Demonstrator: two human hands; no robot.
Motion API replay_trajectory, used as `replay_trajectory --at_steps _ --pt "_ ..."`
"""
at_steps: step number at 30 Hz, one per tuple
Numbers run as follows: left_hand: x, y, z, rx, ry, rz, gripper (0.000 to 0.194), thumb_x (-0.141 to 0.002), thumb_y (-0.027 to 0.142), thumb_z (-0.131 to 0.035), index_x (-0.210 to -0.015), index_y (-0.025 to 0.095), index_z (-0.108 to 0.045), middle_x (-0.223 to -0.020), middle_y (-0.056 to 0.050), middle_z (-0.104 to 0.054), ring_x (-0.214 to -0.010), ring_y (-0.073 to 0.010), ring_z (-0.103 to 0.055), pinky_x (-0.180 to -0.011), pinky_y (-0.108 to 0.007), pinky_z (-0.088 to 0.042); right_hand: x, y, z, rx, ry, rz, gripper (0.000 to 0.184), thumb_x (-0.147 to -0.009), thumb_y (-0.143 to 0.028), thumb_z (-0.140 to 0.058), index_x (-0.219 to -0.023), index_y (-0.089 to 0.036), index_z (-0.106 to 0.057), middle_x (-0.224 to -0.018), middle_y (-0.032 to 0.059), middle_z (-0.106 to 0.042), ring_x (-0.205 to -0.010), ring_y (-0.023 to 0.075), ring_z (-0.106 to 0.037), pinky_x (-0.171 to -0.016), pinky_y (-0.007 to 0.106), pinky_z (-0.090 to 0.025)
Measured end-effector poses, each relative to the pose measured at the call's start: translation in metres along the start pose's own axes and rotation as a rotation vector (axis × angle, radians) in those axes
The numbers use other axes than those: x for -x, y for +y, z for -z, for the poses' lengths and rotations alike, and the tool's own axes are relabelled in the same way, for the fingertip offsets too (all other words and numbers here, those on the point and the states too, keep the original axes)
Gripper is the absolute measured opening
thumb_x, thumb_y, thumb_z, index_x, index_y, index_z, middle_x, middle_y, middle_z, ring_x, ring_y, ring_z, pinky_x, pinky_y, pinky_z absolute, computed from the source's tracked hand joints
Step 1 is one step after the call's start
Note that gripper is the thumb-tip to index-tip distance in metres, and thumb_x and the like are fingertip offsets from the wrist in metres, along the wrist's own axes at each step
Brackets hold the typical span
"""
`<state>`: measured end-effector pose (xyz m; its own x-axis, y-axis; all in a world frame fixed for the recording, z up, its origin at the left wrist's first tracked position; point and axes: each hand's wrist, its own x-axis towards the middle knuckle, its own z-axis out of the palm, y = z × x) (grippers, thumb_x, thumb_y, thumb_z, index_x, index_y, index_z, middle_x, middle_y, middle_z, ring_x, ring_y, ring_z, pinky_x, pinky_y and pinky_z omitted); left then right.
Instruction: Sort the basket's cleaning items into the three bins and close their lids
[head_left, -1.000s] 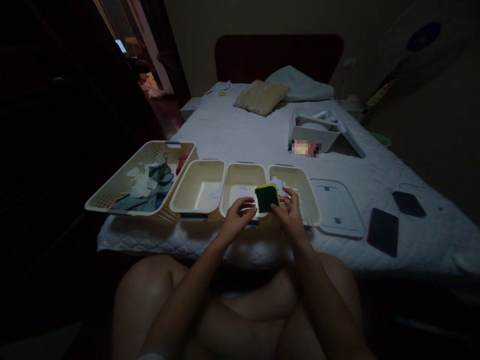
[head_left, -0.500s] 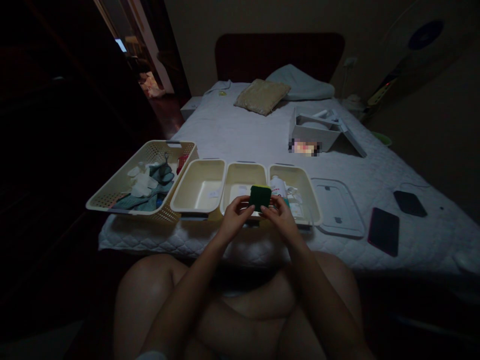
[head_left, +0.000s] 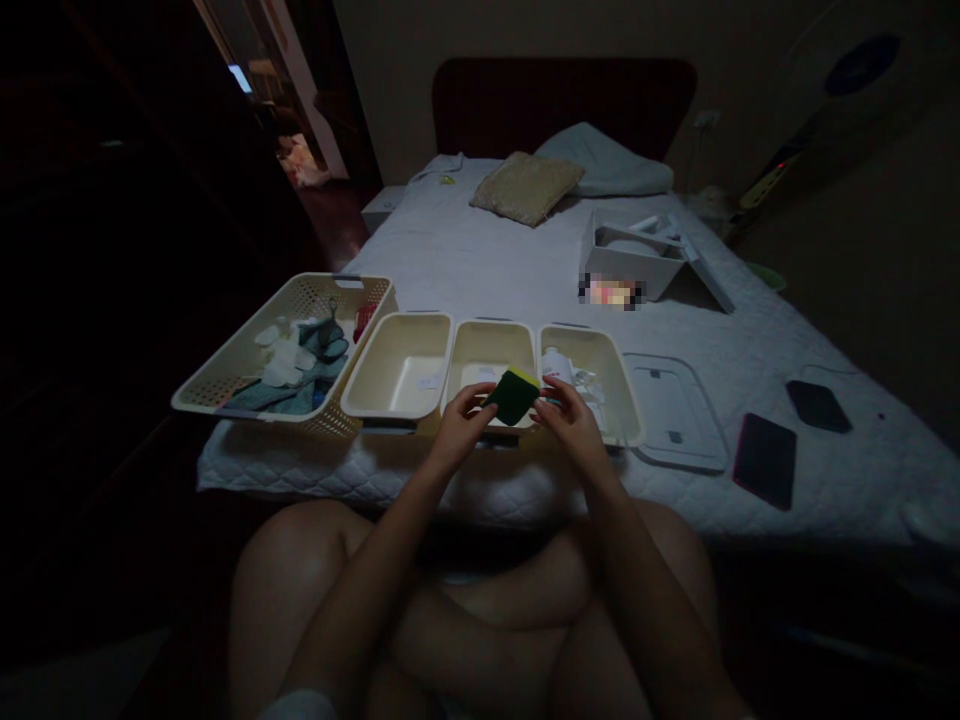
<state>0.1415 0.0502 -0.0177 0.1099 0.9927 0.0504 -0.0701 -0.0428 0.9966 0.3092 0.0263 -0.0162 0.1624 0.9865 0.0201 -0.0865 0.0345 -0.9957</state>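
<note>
A scouring sponge [head_left: 514,399], dark green on its face with a yellow layer behind, is tilted above the front of the middle cream bin [head_left: 491,335]. My left hand [head_left: 463,424] is closed on its left corner, thumb on the green face. Beside its right edge, my right hand [head_left: 571,420] has its fingers apart and curved; whether a fingertip touches the sponge is hard to tell. Behind that hand, the right cream bin [head_left: 611,375] holds a white bottle [head_left: 556,364] and small whitish items. The left cream bin [head_left: 390,350] has a small label inside.
At the left, a perforated basket [head_left: 225,362] holds grey-green cloths and white items. A grey lid [head_left: 677,412], a dark tablet [head_left: 765,460] and another dark flat device [head_left: 819,405] lie to the right. Farther back are a white box [head_left: 630,270] and a beige cushion [head_left: 525,188].
The sponge went from my right hand to between both hands, then into my left hand's grip, turning to a tilt. My right hand's fingers have spread at its edge.
</note>
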Motion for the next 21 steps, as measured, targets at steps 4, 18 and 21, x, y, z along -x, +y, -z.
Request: replay_trajectory --at_steps 4,18,21 --pt "-0.0004 -0.0031 0.0004 -0.027 -0.005 -0.029 0.03 -0.066 0.023 -0.062 -0.096 0.018 -0.062 -0.104 -0.007 -0.063 -0.093 -0.0192 -0.059 -0.081 -0.032 -0.048 -0.0005 0.0007 0.0015 0.052 0.027 0.015 0.057 -0.061 -0.05 -0.07 -0.11 -0.024 -0.056 -0.102 0.0058 -0.056 -0.084 0.0164 -0.059 -0.078 0.037 -0.053" --pt "0.0028 0.0034 -0.0057 0.088 0.017 0.026 0.05 -0.061 0.029 -0.073 -0.105 0.019 -0.053 -0.101 -0.006 -0.061 -0.089 -0.016 -0.06 -0.081 -0.03 -0.049 0.0074 -0.0057 -0.0039 0.027 0.032 0.007 0.039 -0.063 -0.047 -0.069 -0.09 -0.022 -0.055 -0.091 0.0001 -0.059 -0.08 0.0139 -0.061 -0.079 0.033 -0.052" --pt "0.0022 0.0011 -0.0042 0.129 0.088 0.042 0.052 -0.059 0.031 -0.074 -0.105 0.019 -0.051 -0.103 -0.006 -0.06 -0.087 -0.0146 -0.06 -0.082 -0.03 -0.048 0.0086 -0.005 -0.0036 0.036 -0.005 -0.031 0.039 -0.061 -0.046 -0.071 -0.085 -0.022 -0.052 -0.087 -0.001 -0.058 -0.077 0.0125 -0.06 -0.078 0.032 -0.052"
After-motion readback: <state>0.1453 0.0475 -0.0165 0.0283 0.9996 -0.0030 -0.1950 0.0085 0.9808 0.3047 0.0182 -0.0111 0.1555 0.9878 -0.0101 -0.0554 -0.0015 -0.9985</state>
